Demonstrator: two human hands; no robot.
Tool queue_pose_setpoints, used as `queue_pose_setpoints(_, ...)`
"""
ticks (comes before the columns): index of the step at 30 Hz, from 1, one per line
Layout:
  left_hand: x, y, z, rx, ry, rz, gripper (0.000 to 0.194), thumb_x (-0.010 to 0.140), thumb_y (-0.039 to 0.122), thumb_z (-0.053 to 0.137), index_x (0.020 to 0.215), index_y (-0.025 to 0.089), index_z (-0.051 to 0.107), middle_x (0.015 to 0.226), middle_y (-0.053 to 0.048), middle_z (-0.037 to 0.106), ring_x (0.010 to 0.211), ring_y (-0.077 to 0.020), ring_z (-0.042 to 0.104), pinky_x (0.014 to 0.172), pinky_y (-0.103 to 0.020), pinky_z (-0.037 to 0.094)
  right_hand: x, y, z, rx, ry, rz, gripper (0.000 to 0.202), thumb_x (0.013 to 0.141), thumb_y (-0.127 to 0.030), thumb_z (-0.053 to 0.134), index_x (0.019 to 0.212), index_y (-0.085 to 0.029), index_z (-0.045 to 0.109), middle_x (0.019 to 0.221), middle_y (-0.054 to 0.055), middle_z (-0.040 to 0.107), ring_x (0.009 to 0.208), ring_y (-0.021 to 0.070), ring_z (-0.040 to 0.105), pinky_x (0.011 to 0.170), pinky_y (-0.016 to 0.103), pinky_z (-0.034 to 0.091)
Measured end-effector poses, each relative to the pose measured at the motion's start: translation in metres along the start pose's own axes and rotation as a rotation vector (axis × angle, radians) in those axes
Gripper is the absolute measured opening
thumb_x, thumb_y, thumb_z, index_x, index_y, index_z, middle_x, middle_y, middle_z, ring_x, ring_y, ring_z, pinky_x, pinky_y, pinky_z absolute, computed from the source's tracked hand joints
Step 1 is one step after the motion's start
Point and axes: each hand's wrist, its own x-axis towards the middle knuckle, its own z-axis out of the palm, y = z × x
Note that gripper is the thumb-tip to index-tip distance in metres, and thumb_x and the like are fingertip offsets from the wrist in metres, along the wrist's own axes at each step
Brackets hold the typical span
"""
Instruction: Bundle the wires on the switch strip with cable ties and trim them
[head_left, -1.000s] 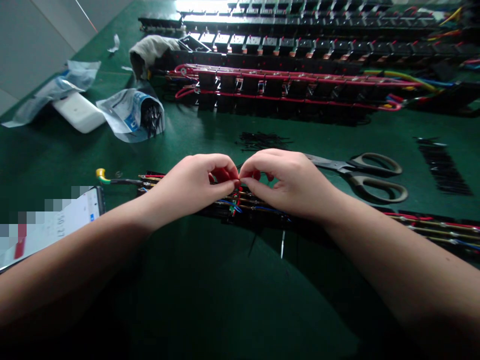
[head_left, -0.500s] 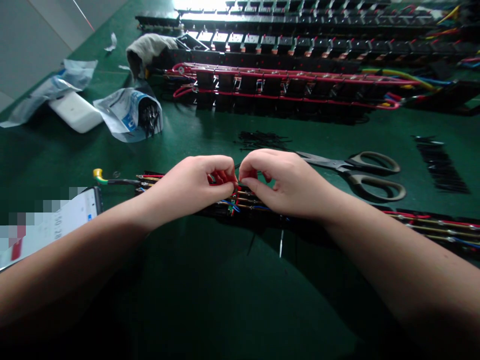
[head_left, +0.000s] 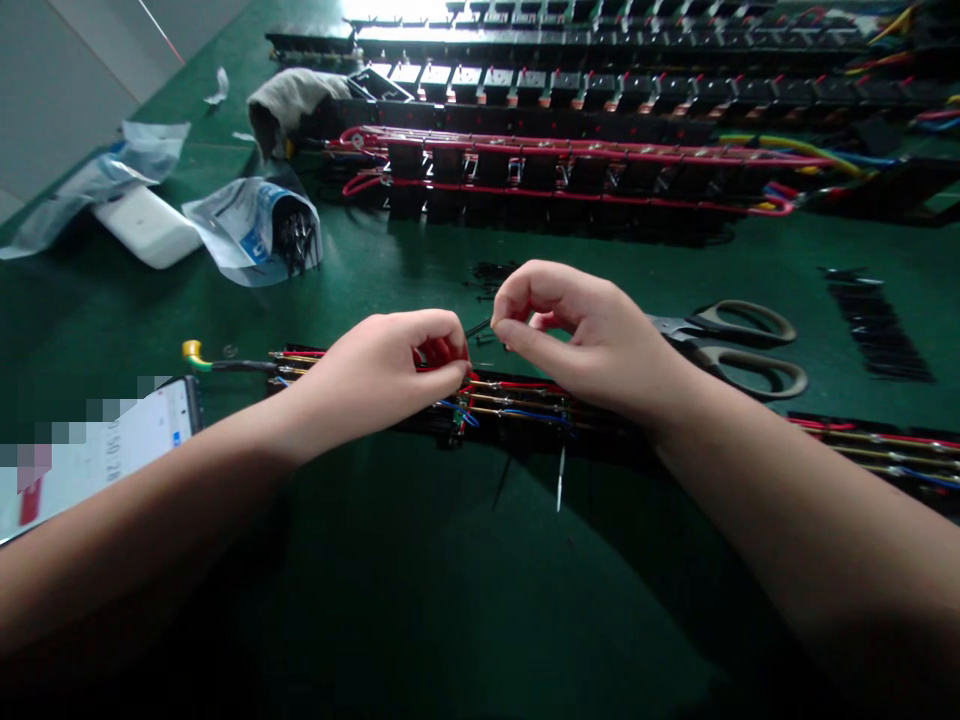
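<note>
Across the near desk (head_left: 420, 520), both bare forearms slant inward, a phone (head_left: 154, 435) lying beside the left one. Beneath the hands, the wired strip (head_left: 517, 403) lies crosswise. The left hand (head_left: 382, 360) is low over it, fingers curled, grip pinched closed at thumb and index; anything held is hidden. The right hand (head_left: 581, 325) is raised slightly beyond the strip, apart from the left, thumb tip meeting fingertip; whether this grip holds anything cannot be told. Scissors (head_left: 750, 375) lie partly behind it. Farther off are loose black ties (head_left: 491, 271), then a red-wired assembly (head_left: 570, 175).
</note>
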Motion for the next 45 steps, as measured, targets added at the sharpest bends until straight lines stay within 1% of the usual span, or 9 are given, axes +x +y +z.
queue_pose_setpoints(3, -0.0001, 0.0009, -0.0006, -0.009, 0.013, 0.003, 0.009, 0.083, 0.026, 0.061, 0.083, 0.020, 0.067, 0.077, 0.003, 0.067, 0.074, -0.0132, 0.061, 0.066, -0.024, 0.044, -0.0007, 0.0012, 0.0009, -0.034, -0.122, -0.038, 0.016, 0.083, -0.026, 0.069, 0.093, -0.014, 0.064, 0.088, 0.003, 0.065, 0.077, 0.0119, 0.057, 0.064, 0.024, 0.043)
queue_pose_setpoints(6, -0.0003, 0.0023, -0.0016, -0.023, -0.004, 0.004, 0.010, 0.083, 0.027, 0.060, 0.084, 0.019, 0.067, 0.078, 0.002, 0.067, 0.076, -0.0138, 0.061, 0.068, -0.024, 0.045, -0.0011, 0.0038, 0.0017, -0.140, -0.195, -0.098, 0.010, 0.082, -0.022, 0.069, 0.088, -0.015, 0.066, 0.085, 0.002, 0.067, 0.076, 0.0124, 0.058, 0.069, 0.026, 0.044)
queue_pose_setpoints(8, -0.0005, 0.0030, -0.0019, -0.025, -0.013, 0.012, 0.010, 0.083, 0.026, 0.059, 0.084, 0.019, 0.066, 0.079, 0.002, 0.066, 0.077, -0.0139, 0.061, 0.070, -0.024, 0.045, -0.0010, 0.0049, 0.0017, -0.167, -0.190, -0.131, 0.004, 0.085, -0.018, 0.064, 0.085, -0.015, 0.067, 0.083, 0.003, 0.068, 0.078, 0.0131, 0.059, 0.072, 0.027, 0.045)
queue_pose_setpoints(10, -0.0008, 0.0032, -0.0019, -0.024, -0.014, 0.021, 0.009, 0.083, 0.026, 0.059, 0.083, 0.019, 0.066, 0.079, 0.002, 0.066, 0.077, -0.0139, 0.061, 0.070, -0.024, 0.045, -0.0010, 0.0050, 0.0013, -0.175, -0.173, -0.149, 0.006, 0.086, -0.016, 0.062, 0.084, -0.015, 0.067, 0.083, 0.003, 0.068, 0.077, 0.0134, 0.060, 0.072, 0.027, 0.044)
queue_pose_setpoints(22, 0.0012, 0.0022, -0.0021, -0.020, -0.056, 0.025, 0.009, 0.084, 0.027, 0.060, 0.081, 0.020, 0.066, 0.075, 0.005, 0.064, 0.071, -0.0107, 0.058, 0.067, -0.022, 0.043, -0.0017, 0.0028, 0.0027, -0.215, -0.149, -0.193, 0.007, 0.085, -0.017, 0.059, 0.082, -0.013, 0.064, 0.080, 0.003, 0.065, 0.072, 0.0114, 0.056, 0.069, 0.025, 0.042)
queue_pose_setpoints(27, 0.0016, 0.0027, -0.0018, 0.000, -0.052, 0.021, 0.009, 0.083, 0.025, 0.058, 0.077, 0.020, 0.063, 0.073, 0.005, 0.063, 0.070, -0.0109, 0.058, 0.068, -0.023, 0.043, -0.0015, 0.0018, 0.0016, -0.196, -0.106, -0.158, 0.005, 0.082, -0.015, 0.060, 0.078, -0.015, 0.062, 0.077, 0.001, 0.064, 0.070, 0.0106, 0.054, 0.067, 0.024, 0.042)
queue_pose_setpoints(30, 0.0013, 0.0021, -0.0019, 0.017, -0.065, 0.020, 0.008, 0.083, 0.025, 0.057, 0.080, 0.020, 0.063, 0.075, 0.004, 0.064, 0.072, -0.0119, 0.059, 0.067, -0.023, 0.043, -0.0009, 0.0001, 0.0015, -0.179, -0.090, -0.137, 0.003, 0.081, -0.015, 0.062, 0.078, -0.015, 0.063, 0.076, 0.001, 0.064, 0.068, 0.0099, 0.054, 0.065, 0.024, 0.042)
queue_pose_setpoints(36, -0.0001, -0.0013, -0.0005, 0.011, 0.003, 0.120, 0.009, 0.080, 0.019, 0.058, 0.086, 0.020, 0.064, 0.081, 0.003, 0.066, 0.074, -0.0112, 0.060, 0.070, -0.022, 0.048, -0.0009, -0.0022, 0.0021, -0.121, -0.087, -0.113, 0.005, 0.084, -0.018, 0.063, 0.082, -0.015, 0.066, 0.081, 0.002, 0.068, 0.070, 0.0105, 0.057, 0.066, 0.025, 0.044)
queue_pose_setpoints(45, -0.0013, 0.0016, -0.0027, -0.066, 0.044, 0.083, 0.007, 0.084, 0.023, 0.061, 0.084, 0.018, 0.066, 0.081, 0.002, 0.067, 0.076, -0.0115, 0.061, 0.070, -0.022, 0.048, 0.0001, -0.0021, 0.0021, -0.053, -0.096, -0.078, 0.009, 0.087, -0.021, 0.064, 0.089, -0.013, 0.068, 0.084, 0.002, 0.069, 0.076, 0.0114, 0.061, 0.064, 0.023, 0.045)
